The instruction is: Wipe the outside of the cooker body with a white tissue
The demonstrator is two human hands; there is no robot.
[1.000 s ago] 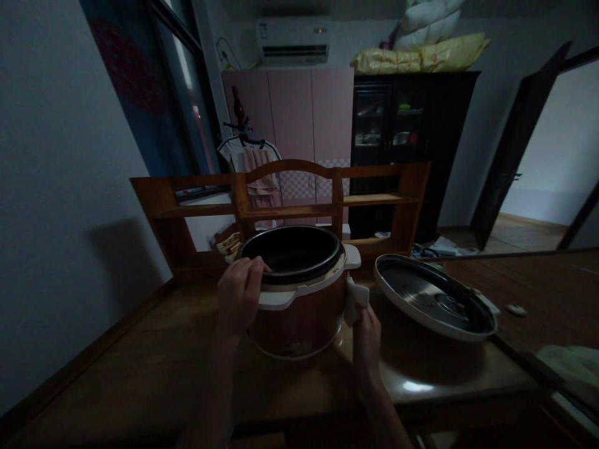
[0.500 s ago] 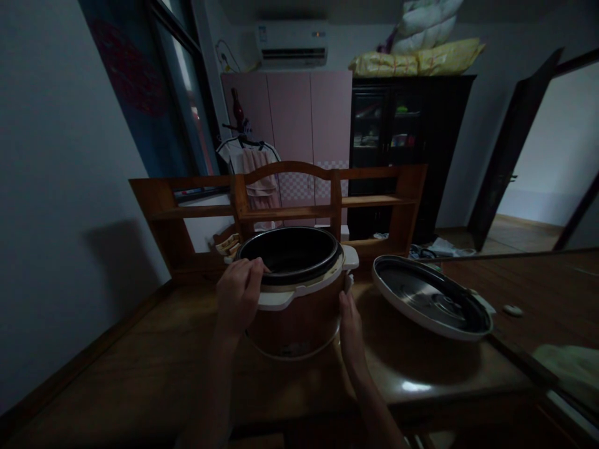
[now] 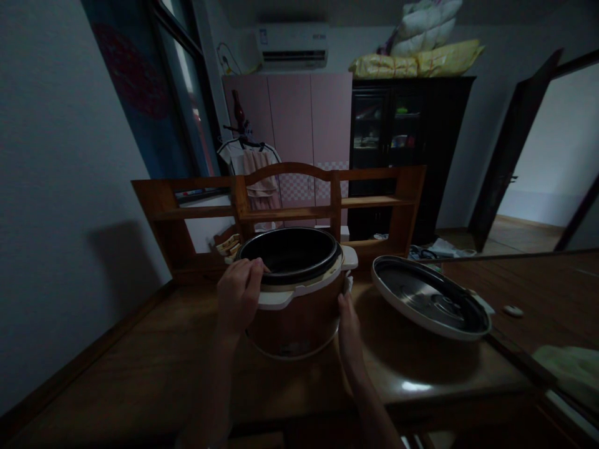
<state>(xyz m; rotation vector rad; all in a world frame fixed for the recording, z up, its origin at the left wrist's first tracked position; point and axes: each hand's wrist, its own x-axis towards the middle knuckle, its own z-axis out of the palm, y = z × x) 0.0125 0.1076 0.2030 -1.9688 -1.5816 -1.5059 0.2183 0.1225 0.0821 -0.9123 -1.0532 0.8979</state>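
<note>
Left hand (image 3: 239, 287): curled over the near-left rim of the black inner pot (image 3: 299, 276), gripping it, with fingertips just inside the mouth. Right hand (image 3: 349, 318): held up along the right wall of the cooker (image 3: 292, 318), fingers together, below the white side handle (image 3: 350, 257). Just past those fingertips, a scrap of white cloth (image 3: 349, 284) (mostly hidden; clasped or only pressed to the wall, cannot tell).

Inner pot: seated in the cooker, rim above the pale collar; interior dark, contents not readable. Cooker: upright on the table (image 3: 154, 368), mouth facing up, vertical axis straight, between both hands and in front of the wooden shelf unit (image 3: 290, 213). To the right, well apart from the left hand: round lid (image 3: 433, 299), resting on the table with metal inner face upward, slightly tilted; as seen, long axis running from upper left to lower right.
</note>
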